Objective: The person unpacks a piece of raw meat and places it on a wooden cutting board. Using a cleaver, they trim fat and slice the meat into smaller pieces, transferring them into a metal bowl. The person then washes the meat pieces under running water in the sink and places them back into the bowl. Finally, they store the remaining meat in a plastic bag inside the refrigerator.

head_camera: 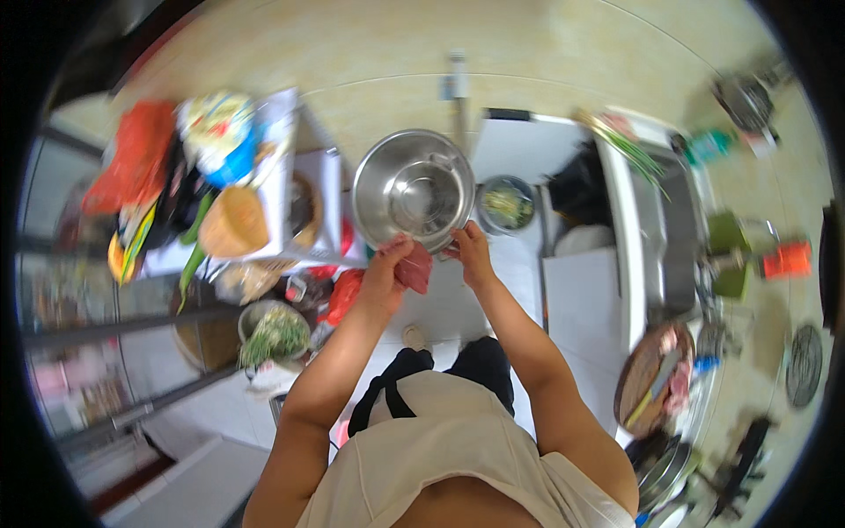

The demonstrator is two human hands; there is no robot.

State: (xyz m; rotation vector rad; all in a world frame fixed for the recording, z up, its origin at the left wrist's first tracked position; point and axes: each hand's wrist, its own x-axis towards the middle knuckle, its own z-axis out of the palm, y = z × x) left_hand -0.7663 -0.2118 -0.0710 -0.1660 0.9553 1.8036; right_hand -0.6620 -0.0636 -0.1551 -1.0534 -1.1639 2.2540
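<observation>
My left hand [389, 264] is closed around a piece of raw red meat [415, 268] and touches the near rim of a large stainless steel bowl [414, 188]. My right hand [470, 251] has its fingertips at the bowl's near right rim; whether they pinch the rim or something small is unclear. The bowl looks empty apart from reflections. Just right of it is a smaller bowl of pale green chopped food [507, 205].
At the left, a white shelf [280, 171] bears a cut squash [234, 222], green peppers and bags. A bowl of greens [274, 333] is below. At the right are a sink [670, 231] and a round chopping board [634, 376] with a knife [653, 386] and meat [678, 389].
</observation>
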